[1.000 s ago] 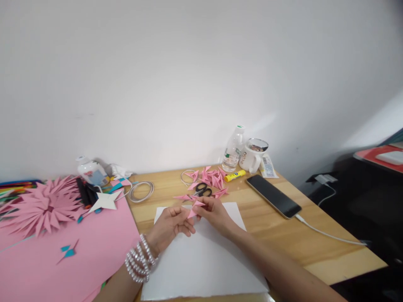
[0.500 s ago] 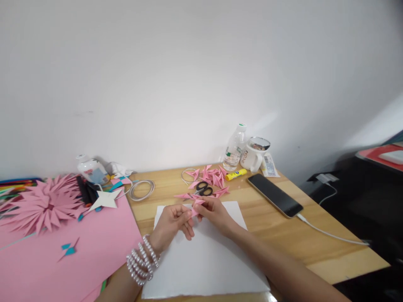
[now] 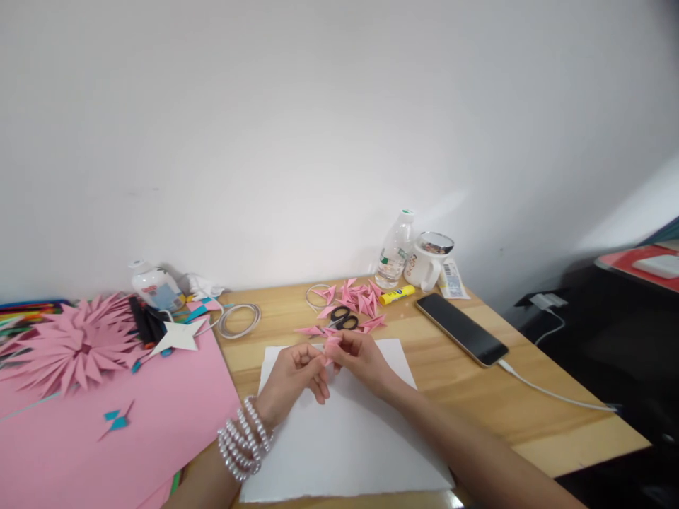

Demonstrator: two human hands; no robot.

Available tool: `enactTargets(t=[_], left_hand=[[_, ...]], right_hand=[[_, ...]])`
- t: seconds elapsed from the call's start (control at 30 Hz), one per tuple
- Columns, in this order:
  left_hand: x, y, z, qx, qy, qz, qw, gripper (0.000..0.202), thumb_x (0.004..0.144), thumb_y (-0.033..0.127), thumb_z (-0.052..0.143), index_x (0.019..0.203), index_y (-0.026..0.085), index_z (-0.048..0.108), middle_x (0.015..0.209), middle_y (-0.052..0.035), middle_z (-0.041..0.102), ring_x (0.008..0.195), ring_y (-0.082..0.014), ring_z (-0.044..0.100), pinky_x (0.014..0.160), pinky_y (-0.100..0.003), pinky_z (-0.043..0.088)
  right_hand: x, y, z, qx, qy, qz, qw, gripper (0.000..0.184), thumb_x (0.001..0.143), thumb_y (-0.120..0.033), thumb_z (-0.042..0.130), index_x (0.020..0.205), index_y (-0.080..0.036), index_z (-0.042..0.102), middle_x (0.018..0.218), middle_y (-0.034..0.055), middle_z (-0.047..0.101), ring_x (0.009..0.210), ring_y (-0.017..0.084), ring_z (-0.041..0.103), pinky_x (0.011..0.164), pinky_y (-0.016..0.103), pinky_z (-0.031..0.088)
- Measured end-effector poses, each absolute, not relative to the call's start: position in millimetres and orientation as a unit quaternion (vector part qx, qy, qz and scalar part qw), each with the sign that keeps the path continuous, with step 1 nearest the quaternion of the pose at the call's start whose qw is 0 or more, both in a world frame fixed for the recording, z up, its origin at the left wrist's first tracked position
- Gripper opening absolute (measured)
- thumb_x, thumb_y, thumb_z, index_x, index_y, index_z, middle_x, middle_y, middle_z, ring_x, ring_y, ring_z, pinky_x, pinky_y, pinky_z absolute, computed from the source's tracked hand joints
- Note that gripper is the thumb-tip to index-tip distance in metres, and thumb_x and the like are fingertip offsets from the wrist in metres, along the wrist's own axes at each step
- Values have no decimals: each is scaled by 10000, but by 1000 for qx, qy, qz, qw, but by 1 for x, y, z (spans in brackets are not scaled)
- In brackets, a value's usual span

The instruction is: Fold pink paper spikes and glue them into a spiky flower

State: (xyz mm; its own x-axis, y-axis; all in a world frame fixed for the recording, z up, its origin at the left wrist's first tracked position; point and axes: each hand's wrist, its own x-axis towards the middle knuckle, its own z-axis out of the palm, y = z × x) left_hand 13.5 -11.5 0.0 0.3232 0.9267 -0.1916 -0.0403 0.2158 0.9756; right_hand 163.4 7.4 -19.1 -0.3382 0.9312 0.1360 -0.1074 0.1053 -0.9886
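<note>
Left hand [image 3: 294,378] and right hand [image 3: 363,357] meet at a small pink paper piece [image 3: 332,342], held just above the near side of the white sheet's [image 3: 344,445] far edge. The right thumb and finger pinch it; the left fingertips sit close together at its lower end, though whether they grip it I cannot tell. A second ago its lower point showed clearly; now most is covered by fingers, which suggests pressing or shaping. On the bench [image 3: 477,396] beyond, the pink paper pile [image 3: 361,297] and scissors [image 3: 347,322] lie as they did
</note>
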Motion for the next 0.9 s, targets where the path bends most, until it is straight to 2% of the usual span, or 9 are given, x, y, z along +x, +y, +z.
enactTargets(t=[0.13, 0.23, 0.37, 0.47, 0.63, 0.77, 0.9], left_hand=[[11, -9, 5, 485, 446, 391, 643, 253, 727, 358, 588, 657, 127, 511, 533, 5, 574, 395, -103, 551, 368, -200, 439], [11, -8, 6, 486, 446, 400, 636, 247, 723, 360, 595, 703, 123, 527, 572, -12, 597, 447, -125, 583, 422, -237, 484], [14, -9, 3, 508, 471, 440, 571, 333, 622, 281, 697, 864, 129, 527, 590, -4, 617, 505, -157, 611, 460, -270, 514], [17, -11, 0, 522, 502, 447, 524, 265, 650, 310, 664, 799, 128, 542, 546, 0, 607, 471, -156, 605, 442, -270, 511], [17, -12, -1, 531, 502, 425, 533, 272, 713, 397, 577, 698, 128, 542, 522, -10, 600, 411, -142, 584, 398, -252, 491], [16, -10, -4, 547, 520, 415, 509, 265, 717, 393, 572, 656, 137, 540, 466, 6, 576, 346, -112, 529, 350, -210, 429], [15, -10, -7, 578, 545, 427, 432, 199, 716, 340, 585, 664, 148, 575, 432, 22, 557, 350, -97, 494, 385, -195, 397]], right_hand=[[164, 11, -21, -346, -548, 583, 490, 269, 661, -351, 665, 823, -167, 555, 737, -7, 582, 589, 97, 556, 574, 251, 502], [164, 12, -21, -368, -530, 568, 511, 253, 683, -380, 641, 784, -156, 577, 700, 2, 593, 588, 109, 576, 592, 275, 520], [163, 11, -23, -392, -522, 555, 515, 250, 683, -385, 639, 718, -150, 561, 557, -16, 568, 486, 104, 553, 514, 260, 508], [161, 9, -25, -387, -532, 553, 512, 229, 693, -364, 630, 718, -153, 545, 559, -26, 545, 478, 99, 543, 492, 248, 497], [161, 9, -28, -404, -582, 484, 513, 133, 693, -286, 606, 708, -167, 548, 661, -3, 557, 611, 124, 557, 547, 253, 493], [162, 7, -25, -437, -642, 379, 503, 66, 682, -218, 582, 636, -175, 562, 682, 23, 593, 647, 142, 552, 566, 255, 468], [160, 5, -26, -439, -663, 350, 495, 58, 704, -231, 568, 672, -182, 568, 651, 19, 583, 592, 130, 535, 532, 247, 460]])
